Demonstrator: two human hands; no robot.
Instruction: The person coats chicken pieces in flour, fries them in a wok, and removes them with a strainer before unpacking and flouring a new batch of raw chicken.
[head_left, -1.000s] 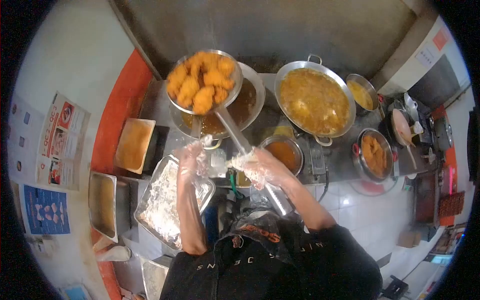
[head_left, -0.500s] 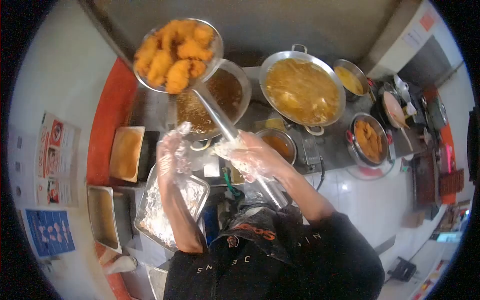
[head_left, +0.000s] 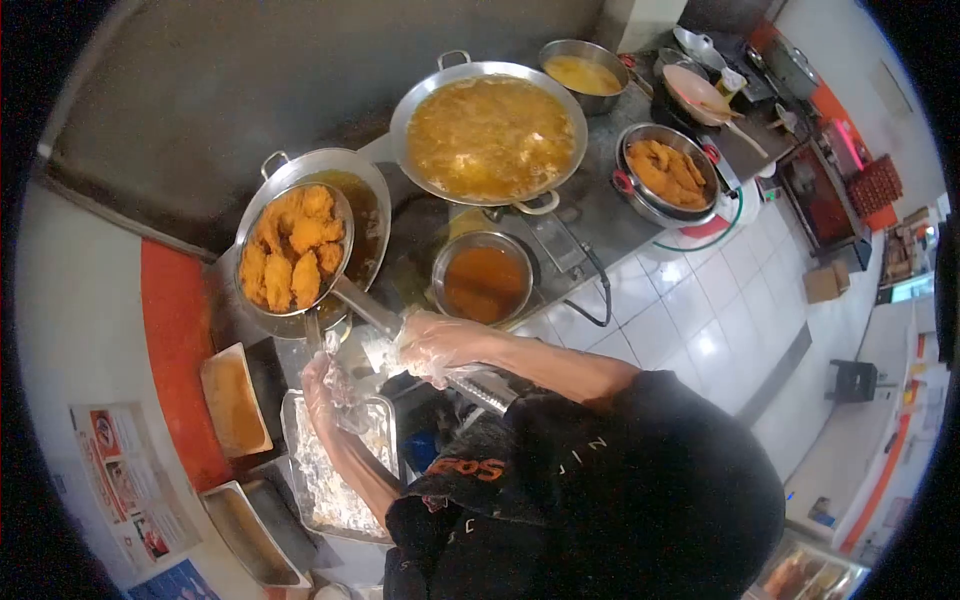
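Observation:
My right hand (head_left: 450,345), in a clear plastic glove coated with flour, is wrapped round the long metal handle (head_left: 368,308) of a round strainer. Golden fried chicken pieces (head_left: 300,240) fill the strainer (head_left: 349,240), which is over the left wok (head_left: 370,185) of dark oil. My left hand (head_left: 325,385), gloved and floury too, has its fingers curled just below the strainer. A narrow metallic strip (head_left: 313,328) shows between those fingers and the strainer's rim; I cannot tell whether the hand grips it. Beneath this hand lies a metal tray (head_left: 290,455) of white flour.
A large wok (head_left: 400,120) of bubbling oil stands ahead, with a pot (head_left: 600,102) of yellow liquid beyond. A bowl (head_left: 440,290) of orange-brown liquid sits nearer. Fried pieces (head_left: 665,175) fill a bowl at right. Two rectangular containers (head_left: 262,410) (head_left: 300,578) line the left side.
The strainer with the chicken has come down from high beside the left wok to over it. My left hand has moved down, close below the strainer. The camera view has turned.

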